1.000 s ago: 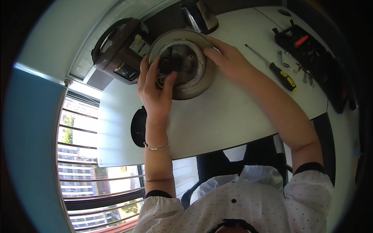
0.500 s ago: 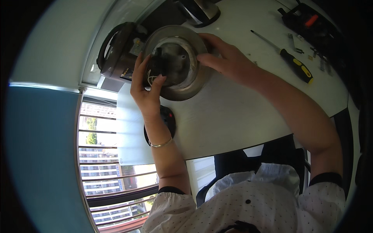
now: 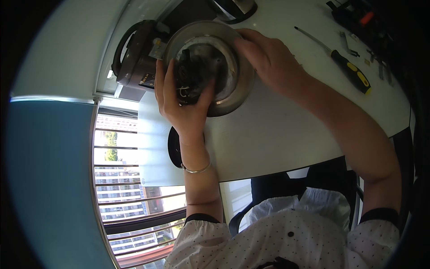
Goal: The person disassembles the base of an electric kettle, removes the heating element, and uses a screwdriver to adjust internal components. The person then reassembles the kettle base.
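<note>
A round, shiny metal body with a wide rim is between my hands at the far side of the table. Its recessed middle is dull and stained. A black part with thin pale wires sits at the left of this recess. My left hand spans the black part, fingers at its left side and thumb reaching into the recess at its right. At the upper right of the rim, my right hand grips the metal body, thumb on top; the fingertips underneath are hidden.
A brown rice cooker stands left of the metal body. Behind is a metal-and-black appliance. A yellow-black screwdriver and small metal pieces lie right, near a black tool bag. A black disc is beside my left forearm.
My left thumb has moved right, deeper into the recess, and that hand spreads wider. My right hand has shifted slightly up along the rim. The view has shifted a little.
</note>
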Demonstrator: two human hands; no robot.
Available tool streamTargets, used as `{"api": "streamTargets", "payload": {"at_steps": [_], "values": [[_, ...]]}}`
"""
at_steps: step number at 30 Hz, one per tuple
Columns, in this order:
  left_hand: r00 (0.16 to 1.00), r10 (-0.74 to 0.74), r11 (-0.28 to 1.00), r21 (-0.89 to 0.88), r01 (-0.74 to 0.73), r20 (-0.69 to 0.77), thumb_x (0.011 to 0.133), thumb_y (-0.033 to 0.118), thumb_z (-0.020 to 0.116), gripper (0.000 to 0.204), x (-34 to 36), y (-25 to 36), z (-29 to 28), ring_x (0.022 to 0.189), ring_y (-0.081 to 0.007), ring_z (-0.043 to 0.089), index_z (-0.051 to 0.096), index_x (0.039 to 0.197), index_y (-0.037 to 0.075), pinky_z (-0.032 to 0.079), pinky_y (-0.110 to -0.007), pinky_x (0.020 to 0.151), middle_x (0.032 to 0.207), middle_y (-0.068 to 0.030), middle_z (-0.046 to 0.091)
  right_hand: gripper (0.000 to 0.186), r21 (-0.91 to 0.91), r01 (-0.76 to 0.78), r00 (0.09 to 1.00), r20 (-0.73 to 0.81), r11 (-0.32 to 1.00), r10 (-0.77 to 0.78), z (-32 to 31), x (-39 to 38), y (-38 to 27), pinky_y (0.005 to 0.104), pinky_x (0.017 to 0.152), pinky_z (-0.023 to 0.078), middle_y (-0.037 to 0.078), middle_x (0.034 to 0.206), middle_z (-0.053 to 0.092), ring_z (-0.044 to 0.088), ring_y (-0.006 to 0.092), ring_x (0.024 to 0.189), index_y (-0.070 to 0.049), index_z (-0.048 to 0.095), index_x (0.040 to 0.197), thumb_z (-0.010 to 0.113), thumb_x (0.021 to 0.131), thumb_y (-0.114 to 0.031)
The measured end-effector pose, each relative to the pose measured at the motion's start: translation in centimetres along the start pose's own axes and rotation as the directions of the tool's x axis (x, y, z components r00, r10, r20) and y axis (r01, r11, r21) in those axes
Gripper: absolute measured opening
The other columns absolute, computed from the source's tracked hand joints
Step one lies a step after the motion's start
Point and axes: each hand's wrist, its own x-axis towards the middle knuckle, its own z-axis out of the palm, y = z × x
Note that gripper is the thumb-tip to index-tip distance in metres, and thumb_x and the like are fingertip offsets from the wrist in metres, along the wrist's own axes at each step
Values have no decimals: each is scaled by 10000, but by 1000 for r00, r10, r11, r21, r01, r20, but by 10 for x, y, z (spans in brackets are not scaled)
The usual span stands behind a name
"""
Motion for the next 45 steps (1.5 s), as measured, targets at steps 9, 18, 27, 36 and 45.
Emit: {"api": "streamTargets", "payload": {"at_steps": [9, 18, 27, 36, 45], "values": [[984, -73, 991, -121, 53, -163, 697, 101, 775, 645, -6, 8, 4, 1057, -304, 607, 517, 1273, -32, 495, -348, 876, 1193, -220, 592, 444, -104, 90, 996, 10, 990, -89, -2, 1, -5, 361, 621, 514, 138, 675, 646, 644, 281, 620, -16, 624, 973, 454, 930, -423], [992, -17, 998, -62, 9, -128, 767, 64, 704, 526, -7, 1, -6, 839, -223, 654, 541, 1259, -23, 511, -301, 744, 1030, -152, 671, 463, -86, 25, 996, 82, 996, -18, -8, 0, -22, 367, 612, 514, 144, 679, 651, 653, 273, 632, -8, 646, 864, 516, 853, -453], [988, -132, 947, -306, 100, -85, 779, 63, 673, 556, -7, 5, -4, 1033, -252, 608, 494, 1296, -39, 474, -325, 890, 1191, -184, 602, 465, -87, 58, 996, 73, 995, -51, -4, -5, -19, 358, 567, 525, 134, 655, 647, 651, 257, 584, -6, 634, 848, 516, 860, -455], [965, -216, 976, -65, 209, -146, 741, 22, 707, 556, -7, 10, -2, 1043, -240, 601, 530, 1265, -26, 489, -335, 887, 1209, -175, 590, 491, -141, 144, 989, 49, 979, -138, -3, -8, -15, 339, 510, 523, 121, 585, 617, 646, 235, 547, 3, 601, 783, 483, 909, -456], [974, -84, 994, 51, 97, -211, 782, 53, 706, 462, -9, 7, -1, 915, -203, 655, 572, 1216, -31, 527, -290, 806, 1080, -147, 661, 358, -215, 32, 992, 129, 976, -4, -6, -9, -27, 362, 538, 537, 83, 646, 598, 655, 227, 595, -85, 637, 856, 462, 938, -386]]}}
